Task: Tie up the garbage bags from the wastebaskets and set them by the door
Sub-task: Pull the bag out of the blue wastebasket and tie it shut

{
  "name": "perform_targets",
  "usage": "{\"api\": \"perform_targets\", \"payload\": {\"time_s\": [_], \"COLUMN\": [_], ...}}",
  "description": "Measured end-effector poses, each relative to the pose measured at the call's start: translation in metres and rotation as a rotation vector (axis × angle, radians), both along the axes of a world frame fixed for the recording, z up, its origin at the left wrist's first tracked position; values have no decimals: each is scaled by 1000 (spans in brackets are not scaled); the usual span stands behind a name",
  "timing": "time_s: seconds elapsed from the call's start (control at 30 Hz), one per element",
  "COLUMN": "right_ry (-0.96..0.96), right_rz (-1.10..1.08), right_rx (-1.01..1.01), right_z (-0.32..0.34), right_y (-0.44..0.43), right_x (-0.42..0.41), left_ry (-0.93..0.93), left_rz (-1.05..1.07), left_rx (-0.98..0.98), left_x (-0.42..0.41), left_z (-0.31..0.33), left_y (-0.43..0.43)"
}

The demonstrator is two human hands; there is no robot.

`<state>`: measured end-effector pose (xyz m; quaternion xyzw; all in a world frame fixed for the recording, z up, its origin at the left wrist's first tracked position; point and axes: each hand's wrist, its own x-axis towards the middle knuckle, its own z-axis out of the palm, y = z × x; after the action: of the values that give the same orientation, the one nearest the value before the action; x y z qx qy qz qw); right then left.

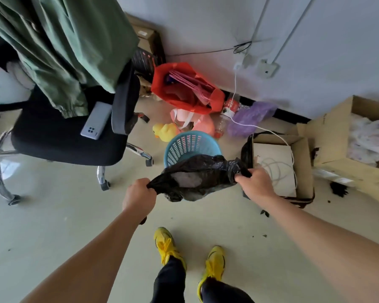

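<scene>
crumpled black garbage bag [197, 171], mouth stretched

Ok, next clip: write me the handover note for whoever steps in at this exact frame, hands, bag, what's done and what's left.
Left hand: fist closed on the left edge of the black garbage bag.
Right hand: closed on the bag's right edge.
The bag is stretched between both hands, mouth open with pale rubbish showing inside, over the blue wastebasket. Whether its bottom has cleared the basket cannot be told.
Done: bag edges gathered in both hands.
Left: knot the bag and carry it to the door, which is not in view. No other wastebasket is visible here.
</scene>
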<state>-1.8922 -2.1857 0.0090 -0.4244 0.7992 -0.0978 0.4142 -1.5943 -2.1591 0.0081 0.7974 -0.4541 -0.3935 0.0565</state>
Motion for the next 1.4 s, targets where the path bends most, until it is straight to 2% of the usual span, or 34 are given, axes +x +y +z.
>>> {"api": "perform_targets", "payload": {"time_s": [0.2, 0.47, 0.6, 0.73, 0.9, 1.0, 1.07, 1.13, 1.2, 1.27, 1.33, 1.4], "right_ry": [-163, -193, -222, -252, -375, -506, -553, -499, -366, -275, -222, -164], "right_rz": [-275, -493, -592, -703, -711, -679, -545, -373, -177, -23, 68, 99], "right_rx": [-75, -115, -131, -143, -148, -204, -254, -309, -358, -346, -285, -240], "right_z": [-14, -91, -133, -191, -279, -321, -342, -363, -386, -411, -434, -452], "right_y": [60, 153, 192, 210, 204, 194, 187, 184, 186, 190, 193, 194], "right_x": [17, 55, 52, 38, 18, 8, 3, -1, 0, 1, 2, 2], "left_ry": [133, 293, 360, 502, 646, 851, 1062, 1189, 1071, 931, 860, 725], "left_rz": [184, 191, 181, 239, 203, 270, 420, 534, 432, 200, -49, -288], "left_rx": [75, 143, 132, 135, 92, 88, 49, -16, -12, 47, 142, 149], "left_x": [24, 36, 32, 18, -1, -7, -1, 5, 5, 4, 2, -3], "left_z": [-27, -95, -140, -185, -264, -309, -341, -366, -395, -420, -434, -443], "left_y": [62, 134, 154, 157, 135, 116, 105, 101, 107, 113, 117, 119]}}
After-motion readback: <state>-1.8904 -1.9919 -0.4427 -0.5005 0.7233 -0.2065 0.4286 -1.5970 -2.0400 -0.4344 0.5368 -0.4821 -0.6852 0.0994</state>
